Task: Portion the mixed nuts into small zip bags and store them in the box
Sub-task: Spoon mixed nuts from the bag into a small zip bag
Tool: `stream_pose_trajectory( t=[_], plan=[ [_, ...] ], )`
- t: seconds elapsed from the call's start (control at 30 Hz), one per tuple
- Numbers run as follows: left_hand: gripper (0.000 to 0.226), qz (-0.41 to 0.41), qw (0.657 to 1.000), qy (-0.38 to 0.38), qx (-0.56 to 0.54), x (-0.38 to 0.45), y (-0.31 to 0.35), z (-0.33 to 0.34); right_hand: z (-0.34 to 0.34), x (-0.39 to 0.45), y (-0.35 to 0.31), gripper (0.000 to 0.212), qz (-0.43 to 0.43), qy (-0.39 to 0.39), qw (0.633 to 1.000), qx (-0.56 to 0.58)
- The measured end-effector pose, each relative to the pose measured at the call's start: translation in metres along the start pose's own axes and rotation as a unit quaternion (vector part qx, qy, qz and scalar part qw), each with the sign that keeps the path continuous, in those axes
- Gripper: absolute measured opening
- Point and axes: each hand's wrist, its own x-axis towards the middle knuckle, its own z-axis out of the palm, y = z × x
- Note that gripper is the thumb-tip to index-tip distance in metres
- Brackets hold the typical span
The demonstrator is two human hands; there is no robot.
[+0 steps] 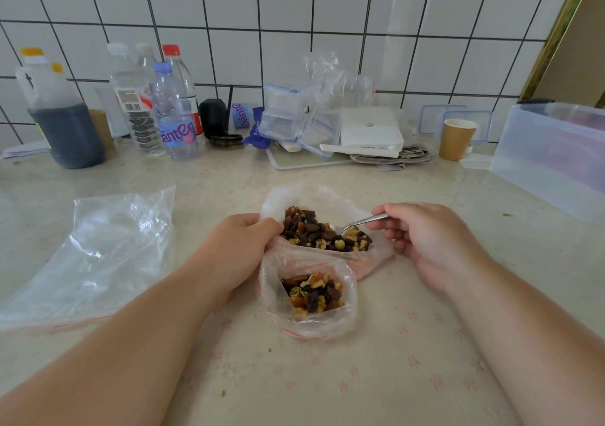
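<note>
A large clear bag (370,255) lies open in the middle of the counter with a heap of mixed nuts (322,234) in it. My left hand (240,248) grips that bag's left rim. My right hand (429,239) holds a metal spoon (363,222) whose bowl is dug into the nuts. Just in front stands a small zip bag (340,324), open at the top, with a smaller portion of nuts (314,291) inside. A translucent storage box (553,160) stands at the right edge of the counter.
Several empty clear bags (95,255) lie flat at the left. Bottles (173,114) and a dark jug (65,124) line the tiled wall at back left. Small lidded containers (288,114), a white box (371,130) and a paper cup (456,139) crowd the back.
</note>
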Motion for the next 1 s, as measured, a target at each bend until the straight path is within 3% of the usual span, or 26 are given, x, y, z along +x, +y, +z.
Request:
stream_pose_trajectory(
  t=[0.37, 0.57, 0.67, 0.8, 0.93, 1.0],
  plan=[
    [0.037, -0.003, 1.0, -0.007, 0.0, -0.003, 0.002, 0.0, -0.011, -0.003, -0.009, 0.022, 0.037, 0.007, 0.991, 0.125],
    [0.047, -0.004, 1.0, -0.012, 0.012, -0.003, 0.002, -0.001, -0.013, -0.02, -0.025, 0.027, 0.03, -0.072, 0.982, 0.17],
    [0.043, -0.01, 1.0, -0.012, 0.012, -0.004, 0.003, -0.001, -0.009, -0.031, -0.029, 0.032, 0.014, -0.123, 0.984, 0.129],
    [0.047, -0.009, 1.0, -0.012, 0.02, -0.004, 0.002, -0.001, -0.005, -0.041, -0.028, 0.03, -0.094, -0.159, 0.983, 0.007],
    [0.048, -0.012, 0.999, -0.01, 0.032, -0.004, 0.003, -0.001, -0.007, -0.049, -0.025, 0.017, -0.239, -0.243, 0.931, -0.131],
    [0.046, -0.012, 0.999, -0.007, 0.034, -0.004, 0.003, -0.001, -0.007, -0.051, -0.022, 0.017, -0.26, -0.273, 0.908, -0.182]
  ],
)
